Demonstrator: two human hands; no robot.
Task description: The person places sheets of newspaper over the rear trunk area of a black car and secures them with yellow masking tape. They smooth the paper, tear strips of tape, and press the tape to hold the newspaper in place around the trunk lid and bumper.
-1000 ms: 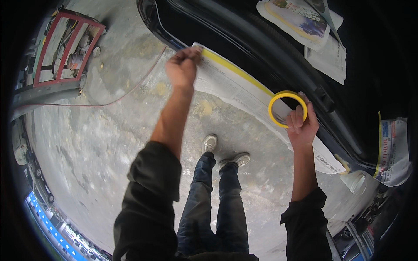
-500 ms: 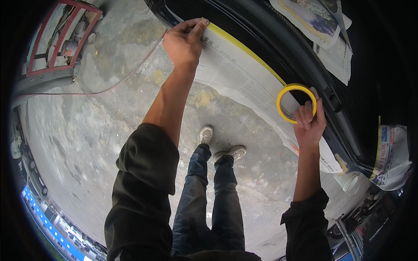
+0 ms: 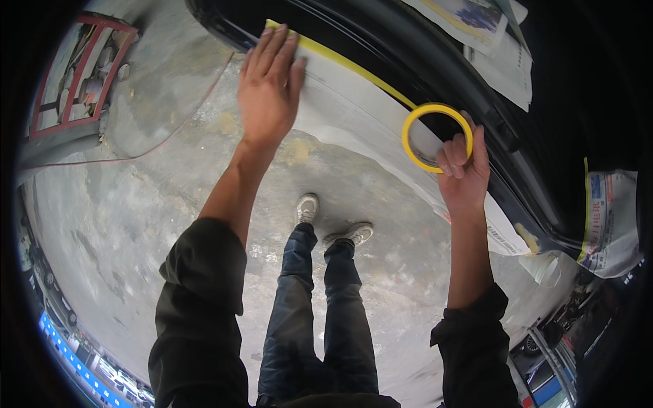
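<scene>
My right hand grips a roll of yellow masking tape, with fingers through its ring. From the roll a strip of yellow tape runs up and left along the top edge of a newspaper sheet. The sheet hangs along the black car body panel. At the far left end of the strip, my left hand lies flat with straight fingers, fingertips on the tape and palm over the paper. Its fingers hide part of the strip.
More newspaper covers part of the car at upper right. A taped newspaper piece hangs at far right. A red metal frame stands at upper left, with a thin hose on the concrete floor. My shoes are below.
My left hand has gone from pinching the tape's end to lying flat with fingers extended on the tape and paper. The right hand still holds the roll. The whole view has shifted slightly.
</scene>
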